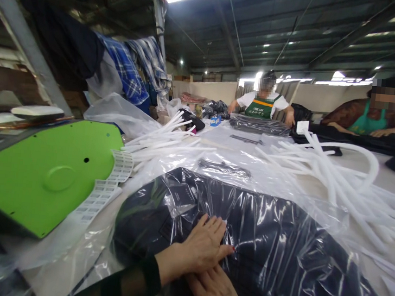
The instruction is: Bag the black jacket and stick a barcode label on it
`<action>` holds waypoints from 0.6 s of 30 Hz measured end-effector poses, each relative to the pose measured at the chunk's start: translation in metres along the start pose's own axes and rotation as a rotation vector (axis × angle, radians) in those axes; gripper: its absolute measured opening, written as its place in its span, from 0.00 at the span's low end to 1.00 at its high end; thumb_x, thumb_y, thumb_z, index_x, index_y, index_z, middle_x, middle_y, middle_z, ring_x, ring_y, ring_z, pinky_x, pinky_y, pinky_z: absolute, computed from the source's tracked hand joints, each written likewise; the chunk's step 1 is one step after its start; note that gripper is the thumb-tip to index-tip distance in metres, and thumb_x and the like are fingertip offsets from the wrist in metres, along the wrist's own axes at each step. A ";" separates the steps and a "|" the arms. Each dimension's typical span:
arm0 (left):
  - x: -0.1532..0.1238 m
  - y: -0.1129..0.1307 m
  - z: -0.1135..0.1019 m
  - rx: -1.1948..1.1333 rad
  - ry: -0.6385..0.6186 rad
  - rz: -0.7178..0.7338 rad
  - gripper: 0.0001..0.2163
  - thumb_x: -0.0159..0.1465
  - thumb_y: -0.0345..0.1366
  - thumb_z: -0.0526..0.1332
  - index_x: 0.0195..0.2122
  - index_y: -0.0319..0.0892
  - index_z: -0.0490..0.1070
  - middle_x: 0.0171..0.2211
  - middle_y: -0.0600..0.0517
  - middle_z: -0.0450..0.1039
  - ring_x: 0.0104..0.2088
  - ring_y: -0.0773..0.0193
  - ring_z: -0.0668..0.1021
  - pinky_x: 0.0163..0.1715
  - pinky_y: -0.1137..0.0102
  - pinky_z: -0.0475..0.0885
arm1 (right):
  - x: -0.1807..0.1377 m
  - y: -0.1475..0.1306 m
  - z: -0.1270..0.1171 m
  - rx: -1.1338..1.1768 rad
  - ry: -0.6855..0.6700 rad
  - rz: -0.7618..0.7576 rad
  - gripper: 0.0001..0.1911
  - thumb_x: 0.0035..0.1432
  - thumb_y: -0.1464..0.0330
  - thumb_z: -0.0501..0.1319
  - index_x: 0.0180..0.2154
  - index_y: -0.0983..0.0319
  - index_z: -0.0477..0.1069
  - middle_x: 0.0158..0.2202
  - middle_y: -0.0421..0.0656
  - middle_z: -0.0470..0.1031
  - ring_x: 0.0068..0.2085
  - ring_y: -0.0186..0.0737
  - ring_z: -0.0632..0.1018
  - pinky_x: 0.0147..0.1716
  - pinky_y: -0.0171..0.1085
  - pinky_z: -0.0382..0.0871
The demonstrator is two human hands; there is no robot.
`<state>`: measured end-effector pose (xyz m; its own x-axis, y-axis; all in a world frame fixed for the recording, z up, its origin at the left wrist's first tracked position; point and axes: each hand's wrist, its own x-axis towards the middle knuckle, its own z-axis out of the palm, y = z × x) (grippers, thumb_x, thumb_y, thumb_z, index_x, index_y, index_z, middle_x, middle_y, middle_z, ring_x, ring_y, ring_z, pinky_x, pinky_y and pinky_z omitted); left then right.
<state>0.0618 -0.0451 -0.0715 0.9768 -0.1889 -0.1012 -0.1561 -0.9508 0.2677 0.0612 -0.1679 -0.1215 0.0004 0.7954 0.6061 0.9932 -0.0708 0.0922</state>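
Note:
A dark navy garment sealed in a clear plastic bag [278,249] lies flat on the table in front of me. My left hand [201,248] rests palm down on the bag, fingers together and stretched toward the right. Under it, my right hand [216,294] also presses flat on the plastic, partly covered by the left hand. Neither hand grips anything. A black sleeve covers my left forearm.
A bright green label dispenser [44,175] with a strip of barcode stickers [108,188] sits at left. White plastic rods [337,180] are heaped at right and centre. Two other people [263,103] work on dark garments at the far end. Plaid shirts [135,67] hang at back left.

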 end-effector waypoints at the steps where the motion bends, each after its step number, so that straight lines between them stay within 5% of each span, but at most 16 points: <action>1: -0.002 0.002 -0.001 -0.027 0.001 -0.004 0.27 0.68 0.46 0.45 0.61 0.30 0.53 0.62 0.38 0.53 0.63 0.53 0.55 0.62 0.56 0.46 | -0.001 0.000 0.001 -0.001 0.015 -0.004 0.28 0.61 0.55 0.55 0.56 0.64 0.61 0.48 0.41 0.73 0.50 0.38 0.71 0.48 0.36 0.68; 7: -0.006 0.010 0.006 -0.037 0.097 -0.046 0.24 0.64 0.42 0.56 0.57 0.31 0.59 0.59 0.39 0.60 0.60 0.53 0.61 0.62 0.59 0.51 | -0.017 -0.001 0.028 -0.038 0.088 0.007 0.26 0.60 0.52 0.53 0.52 0.61 0.65 0.41 0.41 0.76 0.40 0.39 0.76 0.40 0.34 0.71; 14: -0.014 0.008 0.012 -0.060 0.170 -0.023 0.16 0.64 0.38 0.55 0.51 0.36 0.66 0.57 0.43 0.63 0.57 0.54 0.64 0.59 0.60 0.57 | -0.027 -0.007 0.080 -0.039 0.130 0.042 0.21 0.61 0.56 0.53 0.54 0.54 0.64 0.42 0.41 0.76 0.41 0.44 0.76 0.46 0.41 0.69; 18: -0.011 0.005 0.007 -0.132 0.207 -0.031 0.12 0.63 0.34 0.56 0.46 0.38 0.69 0.51 0.46 0.69 0.53 0.56 0.69 0.56 0.62 0.61 | -0.018 -0.005 0.069 -0.031 0.153 0.047 0.16 0.64 0.67 0.48 0.51 0.55 0.66 0.37 0.39 0.77 0.38 0.38 0.76 0.48 0.38 0.68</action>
<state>0.0493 -0.0493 -0.0757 0.9922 -0.0933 0.0833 -0.1187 -0.9122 0.3921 0.0641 -0.1402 -0.1875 0.0272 0.6901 0.7232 0.9884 -0.1266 0.0836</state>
